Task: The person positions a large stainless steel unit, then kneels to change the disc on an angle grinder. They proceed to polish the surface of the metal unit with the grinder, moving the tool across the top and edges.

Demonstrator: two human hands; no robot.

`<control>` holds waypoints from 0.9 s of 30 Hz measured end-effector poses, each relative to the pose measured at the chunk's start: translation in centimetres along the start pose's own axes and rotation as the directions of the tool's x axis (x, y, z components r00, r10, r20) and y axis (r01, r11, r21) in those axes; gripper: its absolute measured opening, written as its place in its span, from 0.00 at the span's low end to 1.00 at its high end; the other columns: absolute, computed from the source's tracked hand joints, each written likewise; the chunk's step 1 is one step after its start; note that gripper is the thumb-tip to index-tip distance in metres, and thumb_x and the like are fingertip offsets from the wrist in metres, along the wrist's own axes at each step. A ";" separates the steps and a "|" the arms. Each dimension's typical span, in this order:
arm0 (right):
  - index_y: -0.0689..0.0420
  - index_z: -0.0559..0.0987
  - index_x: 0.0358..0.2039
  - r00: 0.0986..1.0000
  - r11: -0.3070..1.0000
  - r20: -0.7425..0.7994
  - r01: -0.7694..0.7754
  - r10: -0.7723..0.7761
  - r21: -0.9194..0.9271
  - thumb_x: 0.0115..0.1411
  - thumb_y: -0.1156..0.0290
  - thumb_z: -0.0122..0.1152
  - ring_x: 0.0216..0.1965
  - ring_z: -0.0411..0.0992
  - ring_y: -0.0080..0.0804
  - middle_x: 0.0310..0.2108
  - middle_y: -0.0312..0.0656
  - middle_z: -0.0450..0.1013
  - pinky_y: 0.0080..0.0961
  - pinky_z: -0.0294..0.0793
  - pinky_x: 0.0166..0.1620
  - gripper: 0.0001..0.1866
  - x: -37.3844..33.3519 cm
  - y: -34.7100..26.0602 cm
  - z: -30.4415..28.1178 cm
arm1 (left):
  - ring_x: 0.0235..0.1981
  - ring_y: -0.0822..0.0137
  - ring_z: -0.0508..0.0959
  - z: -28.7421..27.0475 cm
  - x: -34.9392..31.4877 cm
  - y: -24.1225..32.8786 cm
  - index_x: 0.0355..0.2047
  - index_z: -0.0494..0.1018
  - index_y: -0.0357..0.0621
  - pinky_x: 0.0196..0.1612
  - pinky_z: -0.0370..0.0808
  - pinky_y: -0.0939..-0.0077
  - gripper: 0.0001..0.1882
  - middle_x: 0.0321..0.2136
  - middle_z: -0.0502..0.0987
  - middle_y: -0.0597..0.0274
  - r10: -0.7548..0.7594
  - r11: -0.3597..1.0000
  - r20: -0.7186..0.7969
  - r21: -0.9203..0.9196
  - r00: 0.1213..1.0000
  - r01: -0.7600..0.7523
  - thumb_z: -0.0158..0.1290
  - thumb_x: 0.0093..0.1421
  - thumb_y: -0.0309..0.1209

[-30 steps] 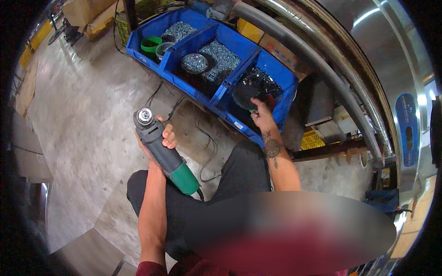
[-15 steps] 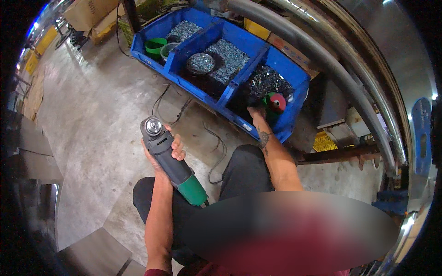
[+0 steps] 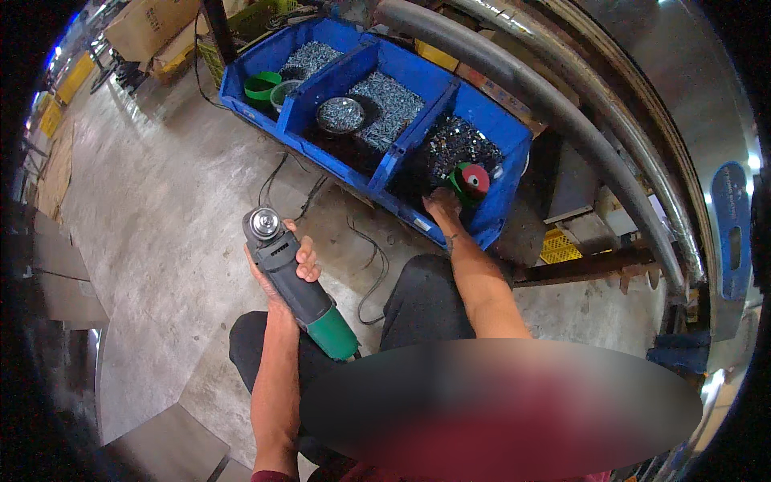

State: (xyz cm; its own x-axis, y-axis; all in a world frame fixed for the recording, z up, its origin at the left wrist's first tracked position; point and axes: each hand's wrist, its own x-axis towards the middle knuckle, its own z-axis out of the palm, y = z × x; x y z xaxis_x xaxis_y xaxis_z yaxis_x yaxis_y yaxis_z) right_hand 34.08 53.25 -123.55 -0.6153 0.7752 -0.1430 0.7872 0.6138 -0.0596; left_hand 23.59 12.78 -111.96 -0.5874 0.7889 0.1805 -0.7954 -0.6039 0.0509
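My left hand (image 3: 295,261) is wrapped round the body of an angle grinder (image 3: 302,296), black with a green rear end. The grinder's head points away from me, its round metal spindle face turned up with no disc on it. My right hand (image 3: 442,204) is inside the right compartment of a blue divided bin (image 3: 373,181), its fingers curled. What it holds, if anything, is lost in the shadow. Close to its right stands a green cup (image 3: 460,185) with a red round disc (image 3: 475,181) at its mouth. Dark and shiny small metal parts (image 3: 464,146) lie behind the cup.
Silvery small metal parts (image 3: 391,104) fill the middle compartment, beside a round bowl (image 3: 340,115) of them. A green cup (image 3: 262,85) and a clear cup (image 3: 284,94) sit in the left compartment. Black cables (image 3: 371,265) lie on the floor. A thick grey pipe (image 3: 514,64) curves past the right side.
My right hand has drawn back slightly toward me and left, and more of it shows. The grinder stays in my left hand, almost unmoved. The whole view has shifted a little.
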 end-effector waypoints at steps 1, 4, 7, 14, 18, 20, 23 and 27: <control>0.59 0.82 0.56 0.999 1.000 -0.037 0.000 -0.001 -0.023 0.65 0.37 0.57 0.55 0.79 0.53 0.54 0.56 0.80 0.55 0.79 0.56 0.37 0.0 0.0 -0.1 | 0.22 0.63 0.72 0.0 0.0 0.0 0.61 0.65 0.42 0.27 0.75 0.64 0.44 0.30 0.70 0.50 0.000 1.000 0.003 -0.001 1.000 0.000 0.48 0.66 0.71; 0.61 0.83 0.54 0.998 0.996 0.030 -0.052 0.050 0.072 0.66 0.36 0.55 0.53 0.79 0.58 0.52 0.59 0.80 0.53 0.79 0.56 0.38 -0.2 0.1 -1.4 | 0.24 0.63 0.73 -0.3 -0.1 0.2 0.63 0.64 0.43 0.29 0.75 0.64 0.44 0.31 0.71 0.50 0.008 1.000 0.008 0.008 1.000 -0.008 0.48 0.66 0.71; 0.61 0.83 0.50 0.994 0.977 -0.111 0.037 -0.014 0.210 0.65 0.51 0.61 0.52 0.79 0.64 0.47 0.64 0.81 0.51 0.79 0.55 0.26 -1.1 1.6 -3.8 | 0.26 0.63 0.74 -0.6 -0.3 0.3 0.63 0.64 0.41 0.30 0.76 0.64 0.45 0.32 0.71 0.50 0.004 1.000 0.022 -0.010 1.000 -0.004 0.46 0.66 0.71; 0.55 0.81 0.56 0.897 0.904 0.208 0.416 -0.390 -0.101 0.57 0.71 0.61 0.49 0.80 0.60 0.44 0.61 0.81 0.53 0.80 0.53 0.24 -2.9 6.7 -7.7 | 0.28 0.58 0.80 1.4 0.6 0.6 0.48 0.73 0.38 0.33 0.83 0.62 0.45 0.33 0.78 0.47 0.140 0.962 -0.451 0.272 0.881 -0.013 0.42 0.66 0.74; 0.52 0.79 0.59 0.870 0.850 0.209 0.485 -0.446 -0.204 0.56 0.70 0.63 0.47 0.81 0.60 0.42 0.60 0.82 0.53 0.81 0.52 0.27 -4.6 7.1 -6.4 | 0.30 0.57 0.82 2.7 1.5 -0.1 0.43 0.74 0.38 0.34 0.85 0.61 0.48 0.32 0.80 0.49 0.203 0.940 -0.616 0.340 0.761 0.024 0.39 0.64 0.79; 0.50 0.78 0.60 0.886 0.858 0.194 0.458 -0.421 -0.232 0.56 0.70 0.63 0.45 0.82 0.58 0.40 0.57 0.83 0.53 0.81 0.51 0.28 -4.9 7.0 -6.5 | 0.31 0.57 0.83 3.1 1.5 -0.5 0.42 0.74 0.36 0.35 0.85 0.62 0.50 0.33 0.81 0.50 0.228 0.936 -0.597 0.352 0.769 -0.004 0.41 0.62 0.80; 0.49 0.77 0.58 0.944 0.941 0.051 0.330 -0.327 -0.073 0.57 0.67 0.65 0.43 0.83 0.57 0.38 0.53 0.83 0.54 0.81 0.48 0.26 -3.8 7.2 -7.8 | 0.31 0.59 0.83 3.4 1.6 -0.8 0.42 0.74 0.34 0.36 0.86 0.64 0.49 0.34 0.81 0.50 0.260 0.929 -0.582 0.369 0.770 -0.035 0.45 0.62 0.78; 0.52 0.82 0.46 0.922 0.997 -0.384 0.031 -0.056 -0.069 0.59 0.60 0.67 0.39 0.83 0.56 0.36 0.52 0.83 0.54 0.82 0.44 0.16 -1.7 8.9 -10.1 | 0.30 0.61 0.83 3.9 1.5 -0.7 0.44 0.74 0.35 0.34 0.86 0.65 0.46 0.35 0.81 0.51 0.261 0.927 -0.591 0.374 0.763 -0.028 0.47 0.64 0.75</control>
State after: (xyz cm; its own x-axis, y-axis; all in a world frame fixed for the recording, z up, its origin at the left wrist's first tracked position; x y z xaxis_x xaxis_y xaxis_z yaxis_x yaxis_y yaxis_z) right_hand 41.67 58.91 -113.89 -0.6267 0.7376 0.2512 0.7628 0.6466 0.0045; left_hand 23.88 13.96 -107.89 -0.7442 0.5111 -0.4300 -0.6653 -0.6241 0.4097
